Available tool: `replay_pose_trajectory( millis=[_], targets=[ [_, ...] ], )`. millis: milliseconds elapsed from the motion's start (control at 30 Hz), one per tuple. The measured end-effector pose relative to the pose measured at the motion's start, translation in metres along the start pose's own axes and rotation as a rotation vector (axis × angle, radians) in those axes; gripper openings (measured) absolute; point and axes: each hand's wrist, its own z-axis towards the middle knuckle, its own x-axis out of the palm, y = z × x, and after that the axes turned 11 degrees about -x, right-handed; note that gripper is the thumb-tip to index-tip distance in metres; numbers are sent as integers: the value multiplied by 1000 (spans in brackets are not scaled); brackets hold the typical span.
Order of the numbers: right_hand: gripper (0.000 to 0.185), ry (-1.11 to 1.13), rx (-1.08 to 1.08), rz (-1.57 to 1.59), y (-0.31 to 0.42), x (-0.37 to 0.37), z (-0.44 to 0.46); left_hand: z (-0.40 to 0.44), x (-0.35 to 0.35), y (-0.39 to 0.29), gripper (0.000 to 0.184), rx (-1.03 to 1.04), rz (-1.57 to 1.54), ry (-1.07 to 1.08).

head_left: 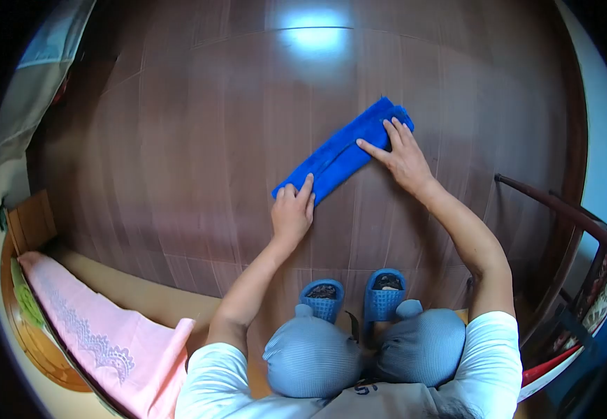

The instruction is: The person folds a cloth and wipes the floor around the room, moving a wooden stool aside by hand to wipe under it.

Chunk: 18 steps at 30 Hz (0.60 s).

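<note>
A blue cloth (338,155), folded into a long narrow strip, lies slantwise on the wooden floor, its far end to the right. My left hand (293,213) rests on the near left end, index finger stretched along the cloth and the other fingers bent. On the far right end lies my right hand (405,157), fingers spread and pressing the cloth from above, thumb on its near edge. A dark lengthwise line, like a fold or gap, runs along the middle of the cloth between the hands.
Blue slippers (322,299) are on my feet below the cloth. A pink cloth with a lace-like print (101,335) drapes at the lower left, near a cardboard piece (31,220). To the right stands a dark frame with a bar (555,208). A pale curtain (34,98) hangs at upper left.
</note>
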Motion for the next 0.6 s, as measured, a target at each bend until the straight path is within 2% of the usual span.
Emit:
replay_pose_trajectory(
  millis=[100, 200, 233, 300, 400, 433, 467, 500, 567, 600],
  targets=[
    [58, -1, 78, 118, 8, -6, -60, -26, 10, -20, 49, 110, 6, 76],
    [56, 56, 239, 182, 33, -11, -145, -77, 32, -47, 52, 210, -38, 267],
    [61, 48, 318, 238, 47, -13, -172, -93, 39, -56, 53, 243, -40, 324],
    [63, 151, 394, 229, 67, -10, -220, -114, 47, -70, 53, 345, -34, 325],
    [65, 32, 550, 358, 85, -11, -229, -112, 46, -75, 55, 339, -95, 347],
    [78, 2, 604, 358, 89, -4, -222, -111, 41, -76, 56, 334, -119, 350],
    [83, -54, 665, 375, 95, 2, -214, -112, 35, -78, 52, 345, -43, 439],
    [90, -119, 731, 388, 98, 6, -199, -113, 36, -73, 51, 485, -2, 379],
    [106, -91, 732, 269, 85, 21, -176, -107, 46, -64, 47, 779, 66, 238],
    [108, -104, 717, 235, 74, 23, -162, -105, 50, -66, 48, 828, 148, 223]
  ],
)
